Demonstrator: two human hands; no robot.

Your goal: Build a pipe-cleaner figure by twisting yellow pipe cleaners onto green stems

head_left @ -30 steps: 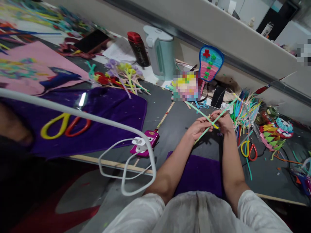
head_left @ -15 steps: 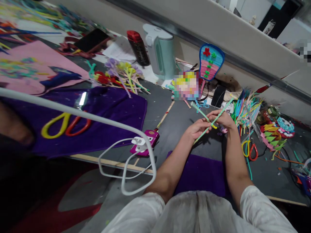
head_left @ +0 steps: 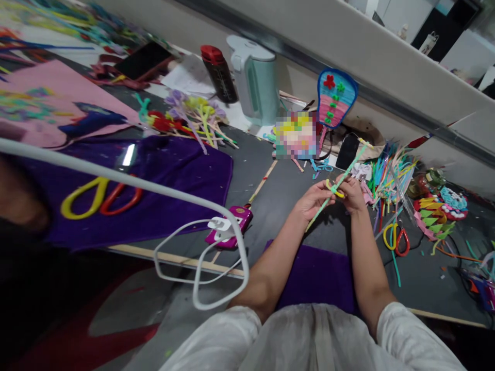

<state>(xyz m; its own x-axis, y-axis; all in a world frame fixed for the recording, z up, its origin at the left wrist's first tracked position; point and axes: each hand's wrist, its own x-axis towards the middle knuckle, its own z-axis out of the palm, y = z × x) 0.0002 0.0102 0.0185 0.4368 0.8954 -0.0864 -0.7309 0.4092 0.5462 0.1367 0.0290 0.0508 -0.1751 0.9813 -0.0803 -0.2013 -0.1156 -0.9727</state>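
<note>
Between my two hands is a long light-green pipe cleaner [head_left: 350, 166], held slantwise above the dark table. A short yellow pipe cleaner piece [head_left: 340, 195] crosses it at the fingers, curving out on both sides. My left hand [head_left: 316, 200] pinches the green stem just below the crossing. My right hand [head_left: 351, 193] is closed at the crossing from the other side, its fingertips partly hidden. A purple cloth [head_left: 315, 275] lies on the table edge below my forearms. Scissors [head_left: 396, 239] with yellow and red handles rest right of my right forearm.
A bundle of coloured pipe cleaners [head_left: 394, 175] lies at the right. Behind are a kettle [head_left: 263, 85], a dark bottle [head_left: 219, 74] and a blue-pink fan-shaped craft [head_left: 337, 98]. A white cable [head_left: 154, 189] loops at the left near a magenta power strip [head_left: 232, 226]. Another person's arm [head_left: 21, 198] shows at far left.
The second light-green strand that crossed the stem no longer points up left. The yellow piece now shows on both sides of the stem. My right hand has shifted slightly left and down.
</note>
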